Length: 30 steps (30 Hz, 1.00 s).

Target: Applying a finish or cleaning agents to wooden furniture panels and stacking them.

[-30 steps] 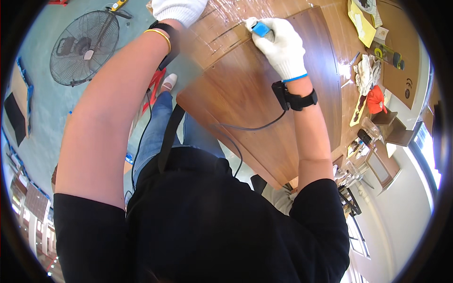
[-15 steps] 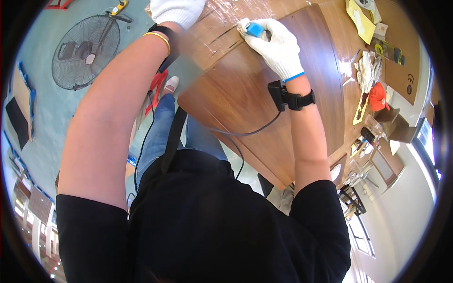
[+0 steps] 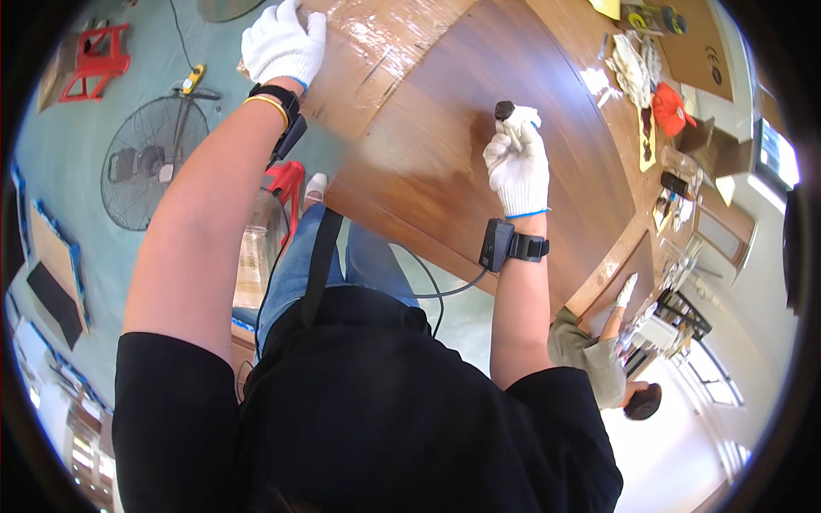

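A curved brown wood panel (image 3: 410, 162) lies on the table in front of me. Above its middle, my gloved right hand (image 3: 518, 167) is closed around a small cloth pad (image 3: 505, 110); its dark brown stained end sticks out past the fingers, and whitish material shows beside it. The palm side and fingers face up toward me. My gloved left hand (image 3: 282, 50) is at the far left edge of the table, fingers apart, with nothing seen in it. Black devices are strapped on both wrists.
Plastic film (image 3: 359, 43) covers the far tabletop. A floor fan (image 3: 150, 162) and red stools (image 3: 96, 60) are at left. At right lie white gloves (image 3: 631, 73), an orange-red cap (image 3: 670, 109) and a bottle (image 3: 654, 19). Another person (image 3: 599, 359) works at the lower right.
My right hand has turned over and come nearer, so the blue block in it no longer shows and a dark stained end does. The head view has shifted; another person now appears.
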Each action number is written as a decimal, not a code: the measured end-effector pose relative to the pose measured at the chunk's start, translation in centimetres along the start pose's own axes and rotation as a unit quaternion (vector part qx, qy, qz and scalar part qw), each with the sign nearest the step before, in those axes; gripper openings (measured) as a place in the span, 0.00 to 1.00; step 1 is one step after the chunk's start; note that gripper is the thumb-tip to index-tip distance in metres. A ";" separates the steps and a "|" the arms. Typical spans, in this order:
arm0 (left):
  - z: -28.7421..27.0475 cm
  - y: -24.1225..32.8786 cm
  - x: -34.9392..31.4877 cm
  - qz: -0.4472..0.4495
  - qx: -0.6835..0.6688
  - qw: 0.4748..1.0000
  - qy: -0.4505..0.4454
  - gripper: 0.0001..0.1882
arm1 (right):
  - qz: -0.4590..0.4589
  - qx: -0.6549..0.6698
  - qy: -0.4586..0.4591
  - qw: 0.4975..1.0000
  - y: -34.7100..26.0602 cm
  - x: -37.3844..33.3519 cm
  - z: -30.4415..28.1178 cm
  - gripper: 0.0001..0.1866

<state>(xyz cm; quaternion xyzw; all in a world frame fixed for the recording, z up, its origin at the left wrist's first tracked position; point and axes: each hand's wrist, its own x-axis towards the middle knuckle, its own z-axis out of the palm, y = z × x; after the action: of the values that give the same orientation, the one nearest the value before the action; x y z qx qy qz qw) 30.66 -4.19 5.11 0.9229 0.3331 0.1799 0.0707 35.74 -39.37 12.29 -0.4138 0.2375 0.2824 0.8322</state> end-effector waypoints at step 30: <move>7.4 -9.7 -1.8 0.057 0.049 0.997 0.005 0.26 | -0.304 -0.376 0.323 0.814 -25.0 1.6 -22.7 0.15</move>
<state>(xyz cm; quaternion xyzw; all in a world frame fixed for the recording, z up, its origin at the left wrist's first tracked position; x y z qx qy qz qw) 26.43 2.00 -4.65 0.9419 0.2886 0.1714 0.0130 49.87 -70.06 12.78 -0.8132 0.2297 -0.0672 0.5304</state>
